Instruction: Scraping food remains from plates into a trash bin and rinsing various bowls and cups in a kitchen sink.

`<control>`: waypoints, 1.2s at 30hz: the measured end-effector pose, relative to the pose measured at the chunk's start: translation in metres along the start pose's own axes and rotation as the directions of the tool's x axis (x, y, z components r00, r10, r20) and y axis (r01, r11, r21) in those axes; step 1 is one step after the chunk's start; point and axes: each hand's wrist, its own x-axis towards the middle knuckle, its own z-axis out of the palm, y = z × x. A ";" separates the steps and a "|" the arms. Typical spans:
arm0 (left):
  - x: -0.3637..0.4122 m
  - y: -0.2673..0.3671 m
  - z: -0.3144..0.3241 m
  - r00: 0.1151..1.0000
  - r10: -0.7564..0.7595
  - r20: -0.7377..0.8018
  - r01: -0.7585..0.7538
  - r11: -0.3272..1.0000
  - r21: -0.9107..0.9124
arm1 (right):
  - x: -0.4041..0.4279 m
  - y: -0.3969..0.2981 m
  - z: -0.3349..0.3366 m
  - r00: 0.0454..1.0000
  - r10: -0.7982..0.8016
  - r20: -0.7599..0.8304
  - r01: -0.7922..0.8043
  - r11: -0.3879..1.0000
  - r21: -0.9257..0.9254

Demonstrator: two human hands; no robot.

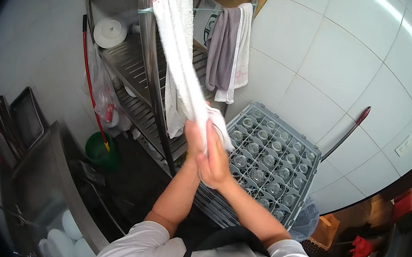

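A long white terry towel [179, 48], bearing red writing, hangs from a cord on the steel shelving rack's post. Its lower end lies between my two hands, which press together around it. My right hand [216, 162] has its fingers stretched along the cloth, and a loose fold sticks out beyond it. On the other side, my left hand [194, 136] wraps the same towel; the right hand and the cloth cover part of it. Both hands look slightly blurred. Just to the right stands a grey dishwasher glass rack [276, 156] holding several upside-down glasses.
A steel slatted shelving rack [152, 95] carries white plates [110, 33]. Grey and white towels [223, 49] hang at its right. At left are a green bucket [101, 151] with a red-handled stick and a steel sink counter [46, 155] with white bowls [62, 245].
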 end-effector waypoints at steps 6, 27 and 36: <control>-0.016 0.001 0.022 0.885 0.273 0.376 0.095 0.685 -0.722 | 0.022 -0.007 -0.016 0.944 0.291 -0.156 -0.299 0.954 -0.030; -0.187 0.030 0.019 0.968 -0.225 0.115 0.160 0.899 0.408 | -0.074 -0.057 -0.110 0.912 0.397 0.098 -0.403 0.914 0.045; -0.253 -0.060 0.090 0.833 -0.375 0.407 0.204 0.892 0.403 | -0.239 -0.089 -0.269 0.708 0.382 -0.594 -0.623 0.735 -0.269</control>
